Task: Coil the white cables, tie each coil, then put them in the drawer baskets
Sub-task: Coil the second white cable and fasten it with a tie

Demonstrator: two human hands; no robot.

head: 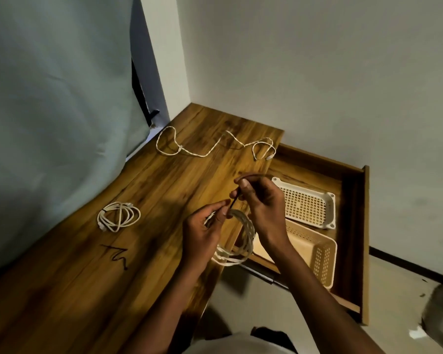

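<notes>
We're seeing a finished coil (118,216) lying on the desk (164,190) at left, a spare tie (115,254) just in front of it, and a loose cable (210,145) sprawling near the far edge. Our left hand (202,231) is pinching the current coil (237,238) at its top while our right hand (261,203) is pinching a dark tie (235,200) right above it, both over the desk's edge. At right, the open drawer (353,226) is holding a white basket (306,203) and a beige basket (315,249) side by side.
</notes>
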